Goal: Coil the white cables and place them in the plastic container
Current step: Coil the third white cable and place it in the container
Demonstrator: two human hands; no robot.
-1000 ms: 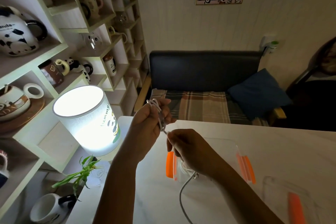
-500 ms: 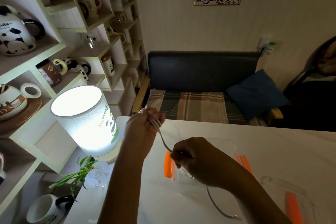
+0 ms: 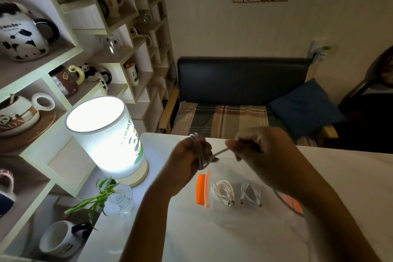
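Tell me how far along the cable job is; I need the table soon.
Done: two coiled cables lie in the container. In hand: the left hand grips a third coil, the right hand pinches its free end. Left: finish it and put it in the container. No other loose cables show.

One head-worn wide-angle view, looking forward and down.
It sits close above the white table [image 3: 244,236], with both forearms reaching in from the bottom edge; shelves [image 3: 70,53] bend along the left, and the sofa [image 3: 240,83] and wall stand farther ahead.
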